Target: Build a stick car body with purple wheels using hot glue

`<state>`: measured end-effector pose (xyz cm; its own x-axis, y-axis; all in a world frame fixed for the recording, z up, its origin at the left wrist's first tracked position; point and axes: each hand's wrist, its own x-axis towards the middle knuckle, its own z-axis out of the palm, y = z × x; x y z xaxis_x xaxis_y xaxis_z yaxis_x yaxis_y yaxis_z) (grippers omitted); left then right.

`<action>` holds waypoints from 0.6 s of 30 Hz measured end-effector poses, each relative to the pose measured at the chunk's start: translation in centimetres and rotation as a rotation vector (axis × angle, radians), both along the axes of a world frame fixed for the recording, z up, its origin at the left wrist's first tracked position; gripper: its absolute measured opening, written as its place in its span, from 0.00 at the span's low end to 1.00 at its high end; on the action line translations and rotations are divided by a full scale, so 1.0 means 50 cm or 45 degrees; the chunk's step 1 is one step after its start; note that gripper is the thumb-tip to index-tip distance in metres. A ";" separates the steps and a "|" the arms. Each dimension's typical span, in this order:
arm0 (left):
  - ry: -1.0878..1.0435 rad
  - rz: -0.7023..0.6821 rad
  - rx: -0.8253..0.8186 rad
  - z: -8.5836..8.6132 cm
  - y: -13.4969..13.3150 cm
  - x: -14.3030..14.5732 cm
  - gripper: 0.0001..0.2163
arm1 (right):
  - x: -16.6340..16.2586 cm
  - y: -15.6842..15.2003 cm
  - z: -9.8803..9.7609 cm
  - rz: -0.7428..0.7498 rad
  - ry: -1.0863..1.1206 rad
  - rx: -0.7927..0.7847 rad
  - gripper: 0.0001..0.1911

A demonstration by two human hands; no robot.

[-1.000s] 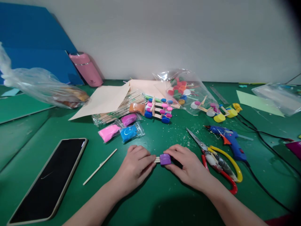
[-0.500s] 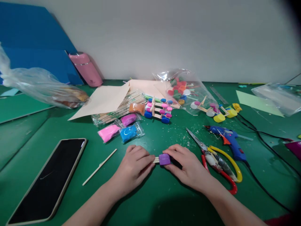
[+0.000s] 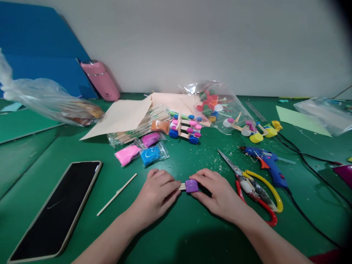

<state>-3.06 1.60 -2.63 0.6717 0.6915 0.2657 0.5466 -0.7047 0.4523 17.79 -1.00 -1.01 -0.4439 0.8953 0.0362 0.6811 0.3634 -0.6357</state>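
Near the front middle of the table, my left hand [image 3: 159, 190] is closed on a few thin wooden sticks [image 3: 182, 186] laid side by side. Their right end meets a purple lump [image 3: 191, 186], which looks like modelling clay. Thumb and fingers of my right hand [image 3: 213, 189] pinch this lump from its far and near sides. How far the sticks run into the lump is hidden, and my left fingers cover their other end. A single loose wooden stick [image 3: 117, 195] lies left of my left hand.
Scissors [image 3: 247, 187] and a blue glue gun [image 3: 265, 161] with a cable lie on the right. A phone [image 3: 56, 209] rests on the left. Behind my hands are clay packets [image 3: 150, 155], bagged sticks [image 3: 137, 128], small wheeled models [image 3: 185, 128] and a pink bottle [image 3: 100, 80].
Both hands keep their grip in nearly the same place. The purple lump has shifted very slightly to the left.
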 end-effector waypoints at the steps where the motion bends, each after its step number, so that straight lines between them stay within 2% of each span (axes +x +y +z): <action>1: 0.002 0.001 -0.003 0.002 0.000 0.000 0.07 | -0.001 0.000 0.001 0.004 0.002 0.004 0.11; 4: 0.002 0.006 -0.010 0.007 -0.002 -0.001 0.07 | -0.002 -0.001 0.001 0.002 0.016 0.011 0.12; 12: -0.055 0.057 -0.001 0.009 -0.004 -0.004 0.08 | 0.003 -0.004 -0.008 -0.043 0.018 -0.028 0.22; 18: -0.094 0.126 0.073 0.026 -0.001 -0.019 0.21 | 0.010 -0.004 -0.010 -0.047 0.029 0.035 0.28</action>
